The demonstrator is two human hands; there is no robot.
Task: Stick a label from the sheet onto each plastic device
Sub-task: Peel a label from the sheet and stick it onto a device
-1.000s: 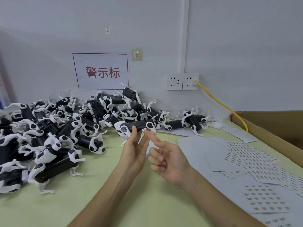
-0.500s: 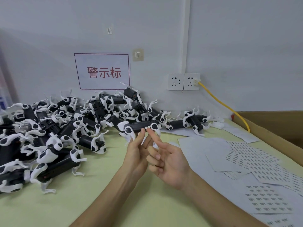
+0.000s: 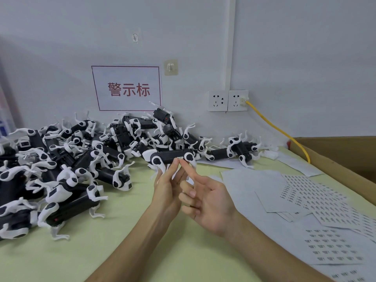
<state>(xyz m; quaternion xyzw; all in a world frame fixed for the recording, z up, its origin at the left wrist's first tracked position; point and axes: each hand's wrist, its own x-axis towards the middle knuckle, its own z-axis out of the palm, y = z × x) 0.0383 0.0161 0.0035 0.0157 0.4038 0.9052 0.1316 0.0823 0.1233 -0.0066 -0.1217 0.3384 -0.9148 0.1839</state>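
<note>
Above the table's (image 3: 162,251) middle, the L hand (image 3: 166,192) is raised w/ fingers nearly straight, tips pinching a device (image 3: 168,156) from below; the thumb's spot can't be made out. The device is black w/ white legs, lying level, legs hanging past the fingers. The R hand (image 3: 209,202) is just beside the L: index out straight, tip touching the label (image 3: 180,157) on the device's lower edge, other fingers loosely curled, holding nothing. Behind and to the L, a pile (image 3: 67,159) of like devices runs along the wall, a few more to the R of the held one. Sheets (image 3: 317,200) of small labels lie overlapped at R, some blank. Past them, a cardboard box (image 3: 335,157). On the wall: a sign (image 3: 127,88) in red characters, twin sockets (image 3: 227,100), a yellow cable (image 3: 278,130) plugged into the R one and running down toward the box.
</note>
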